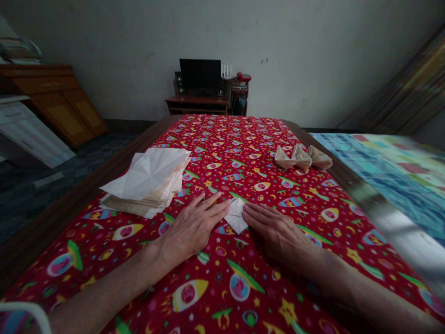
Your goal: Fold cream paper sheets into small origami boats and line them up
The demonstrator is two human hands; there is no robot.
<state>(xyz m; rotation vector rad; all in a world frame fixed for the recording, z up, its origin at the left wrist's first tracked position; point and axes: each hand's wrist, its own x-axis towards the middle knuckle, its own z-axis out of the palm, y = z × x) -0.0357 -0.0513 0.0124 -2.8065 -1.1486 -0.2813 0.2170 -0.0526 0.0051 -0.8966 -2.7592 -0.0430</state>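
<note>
Presently, the small folded white paper (pixel 238 217) lies on the red cloth (pixel 222 278) of the counter (pixel 149 139), between the left hand (pixel 194 225) and the right hand (pixel 276 227); the fingers (pixel 256 216) of both are straight and released, touching its two sides, while a paper stack (pixel 149 176) is at left and three folded pieces (pixel 301 159) at right

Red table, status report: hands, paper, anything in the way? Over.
Left hand, right hand: open, at opposite edges of folded white paper. Paper lying on red cloth. Paper stack left, folded tan pieces right; neither in the way.
</note>
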